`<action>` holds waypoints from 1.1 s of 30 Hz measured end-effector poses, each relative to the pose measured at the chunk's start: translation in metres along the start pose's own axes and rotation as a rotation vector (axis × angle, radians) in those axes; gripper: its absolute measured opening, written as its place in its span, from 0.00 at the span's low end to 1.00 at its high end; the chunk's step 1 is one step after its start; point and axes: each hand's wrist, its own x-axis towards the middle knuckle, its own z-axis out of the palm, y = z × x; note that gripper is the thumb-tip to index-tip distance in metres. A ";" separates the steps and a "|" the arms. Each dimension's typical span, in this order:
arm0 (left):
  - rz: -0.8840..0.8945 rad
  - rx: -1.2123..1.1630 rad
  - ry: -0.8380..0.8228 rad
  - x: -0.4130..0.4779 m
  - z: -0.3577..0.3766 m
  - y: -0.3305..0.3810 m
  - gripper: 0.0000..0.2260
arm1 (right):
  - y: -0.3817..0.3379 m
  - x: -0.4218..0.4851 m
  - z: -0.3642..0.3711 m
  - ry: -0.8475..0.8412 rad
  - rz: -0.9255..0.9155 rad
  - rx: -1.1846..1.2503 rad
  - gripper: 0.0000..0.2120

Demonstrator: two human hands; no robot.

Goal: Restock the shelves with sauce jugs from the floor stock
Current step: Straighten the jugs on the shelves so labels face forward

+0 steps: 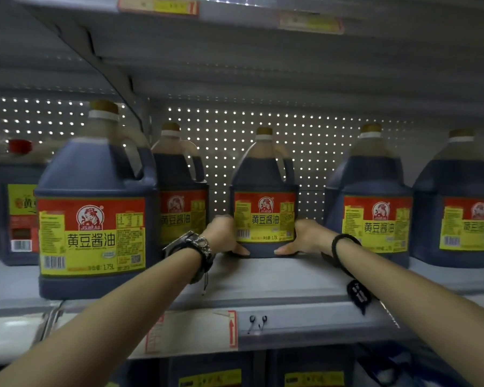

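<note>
My left hand (224, 236) and my right hand (302, 238) grip the middle jug (264, 208) low on its two sides. Each thumb lies along the front of the base. The other fingers go round the sides and I cannot see them.

The jug stands upright, deep on the shelf (263, 283), near the perforated back wall (235, 141). An open gap is on each side of it.

My judgement is that I am setting or straightening this jug. The risks come from my low grip and stretched arms. The jug is full and tall, so a push at the base alone could tip it. My left forearm passes just beside the front jug (92, 219), which stands near the shelf edge, and a careless elbow could push it off. On the other side, my wrist is near the jug on the right (372, 208).

The floor stock is not in view. The whole picture is a little blurred, so the small print on the labels and on the price strip (190, 331) is not readable. Below, only the tops of the labels on the lower jugs (210, 378) show.
</note>
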 end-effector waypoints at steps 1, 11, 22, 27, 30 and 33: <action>-0.008 0.009 0.002 0.004 0.001 0.000 0.31 | -0.001 0.004 0.000 -0.007 0.008 -0.017 0.35; -0.108 -0.004 0.001 0.039 0.009 -0.004 0.31 | -0.008 0.031 0.006 -0.043 0.036 -0.113 0.33; -0.132 0.059 0.046 0.053 0.013 -0.007 0.31 | 0.000 0.041 0.014 0.029 0.019 0.041 0.33; -0.090 0.135 0.003 0.043 0.012 -0.002 0.29 | -0.006 0.033 0.016 0.001 -0.003 0.065 0.31; 0.003 0.197 -0.058 0.019 0.006 0.002 0.27 | -0.023 0.018 0.012 0.005 -0.016 0.128 0.22; 0.107 0.228 -0.068 -0.017 -0.011 0.004 0.21 | -0.052 -0.004 0.004 0.015 -0.089 0.325 0.20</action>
